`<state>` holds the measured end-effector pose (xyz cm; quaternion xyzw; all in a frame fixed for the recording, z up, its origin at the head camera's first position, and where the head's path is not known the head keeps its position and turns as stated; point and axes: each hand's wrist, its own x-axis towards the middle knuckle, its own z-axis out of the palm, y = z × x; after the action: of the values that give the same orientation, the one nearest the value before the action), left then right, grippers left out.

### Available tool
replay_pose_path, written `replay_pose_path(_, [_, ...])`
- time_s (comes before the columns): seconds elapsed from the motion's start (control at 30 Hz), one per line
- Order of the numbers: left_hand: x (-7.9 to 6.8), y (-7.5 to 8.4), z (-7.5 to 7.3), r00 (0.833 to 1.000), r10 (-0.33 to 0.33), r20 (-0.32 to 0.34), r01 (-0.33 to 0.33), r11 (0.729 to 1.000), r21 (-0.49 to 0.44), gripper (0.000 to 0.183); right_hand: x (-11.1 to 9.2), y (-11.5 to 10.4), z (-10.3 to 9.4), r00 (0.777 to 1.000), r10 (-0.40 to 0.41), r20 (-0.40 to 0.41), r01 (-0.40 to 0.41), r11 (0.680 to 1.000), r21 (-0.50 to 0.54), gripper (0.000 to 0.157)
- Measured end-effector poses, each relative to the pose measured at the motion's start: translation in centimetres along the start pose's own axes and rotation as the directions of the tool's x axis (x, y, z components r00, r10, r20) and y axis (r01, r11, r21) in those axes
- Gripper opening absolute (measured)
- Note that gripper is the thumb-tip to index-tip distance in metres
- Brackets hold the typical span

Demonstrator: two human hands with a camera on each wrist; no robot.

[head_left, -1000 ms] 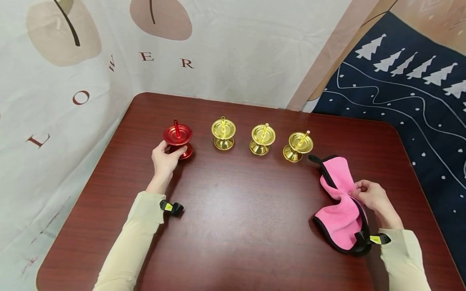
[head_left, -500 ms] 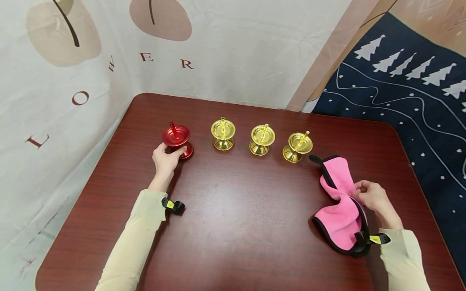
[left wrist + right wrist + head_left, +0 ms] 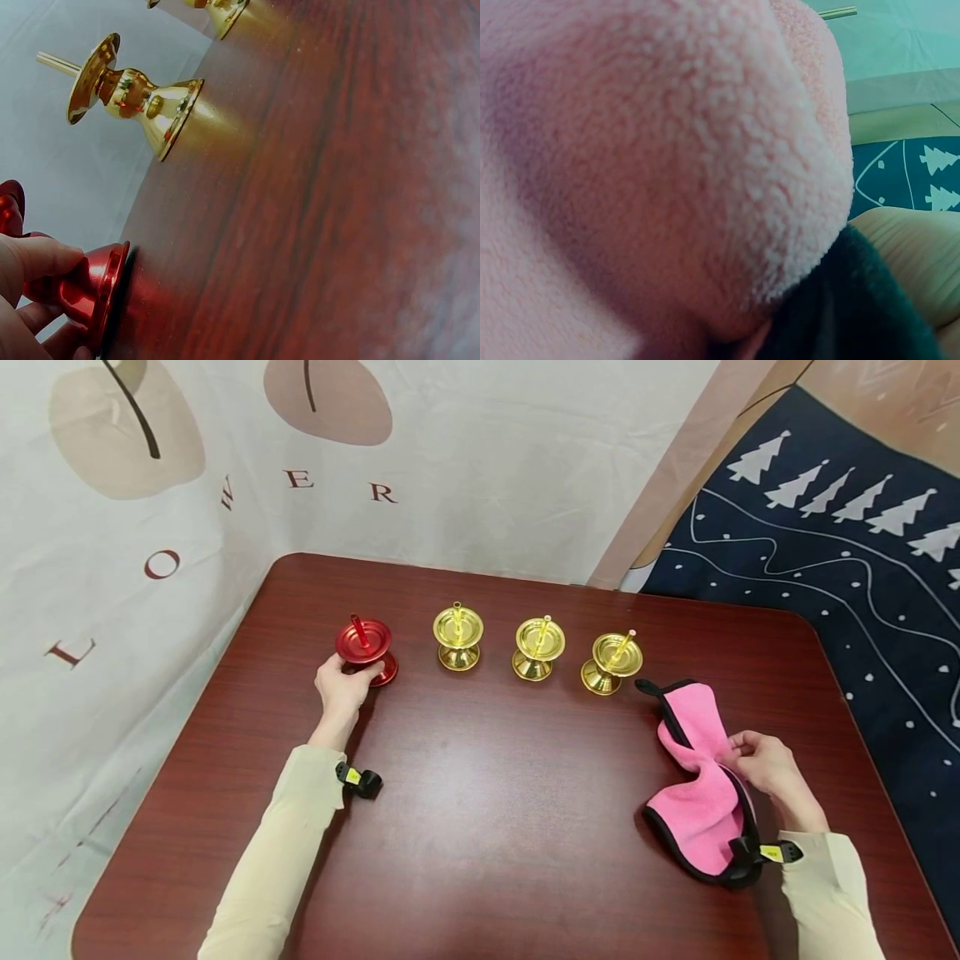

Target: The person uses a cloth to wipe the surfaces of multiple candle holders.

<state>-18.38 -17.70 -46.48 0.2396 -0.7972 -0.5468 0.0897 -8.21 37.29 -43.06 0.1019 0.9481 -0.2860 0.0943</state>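
A red metal candle holder, with a shallow dish and a thin tube, is at the back left of the table. My left hand grips it low, below the dish, thumb on the near side. It leans slightly to the left; in the left wrist view a dark strip lies under the base, so I cannot tell whether it fully touches the table. At the right, my right hand pinches a pink cloth with black edging near its middle, gathering it. The cloth fills most of the right wrist view.
To the right of the red one, three gold candle holders stand in a row. The cloth's black loop lies near the rightmost. Printed curtains hang behind the dark red-brown table.
The red candle holder has tipped a little to the left in my left hand, its tube now leaning. My right hand and the cloth stay as they were.
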Motion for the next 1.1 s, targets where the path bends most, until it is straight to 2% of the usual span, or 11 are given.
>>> replay_pose_path(0.3, [0.2, 0.0, 0.0, 1.000, -0.006, -0.007, 0.006, 1.000, 0.012, 0.045, 0.1, 1.0, -0.1, 0.999, -0.042, 0.027, 0.042, 0.999, 0.024, 0.029])
replay_pose_path(0.47, [0.3, -0.1, 0.0, 1.000, 0.001, -0.011, -0.001, 1.000, 0.017, 0.046, 0.1, 2.2, 0.1, 0.993, -0.114, 0.008, 0.113, 0.990, 0.089, 0.030])
replay_pose_path(0.67, [0.4, -0.2, 0.1, 1.000, 0.004, -0.001, -0.004, 1.000, 0.025, 0.048, 0.2, 3.5, 0.3, 0.976, -0.211, -0.045, 0.216, 0.960, 0.176, 0.024])
replay_pose_path(0.9, [0.4, -0.2, 0.1, 1.000, 0.024, 0.002, -0.024, 0.999, 0.038, 0.049, 0.1, 3.8, 0.2, 0.975, -0.219, -0.041, 0.222, 0.949, 0.223, 0.025])
replay_pose_path(1.1, [0.2, -0.2, -0.2, 0.999, 0.048, 0.014, -0.048, 0.998, 0.029, 0.053, 0.1, 3.7, 0.3, 0.976, -0.216, -0.034, 0.219, 0.955, 0.198, 0.025])
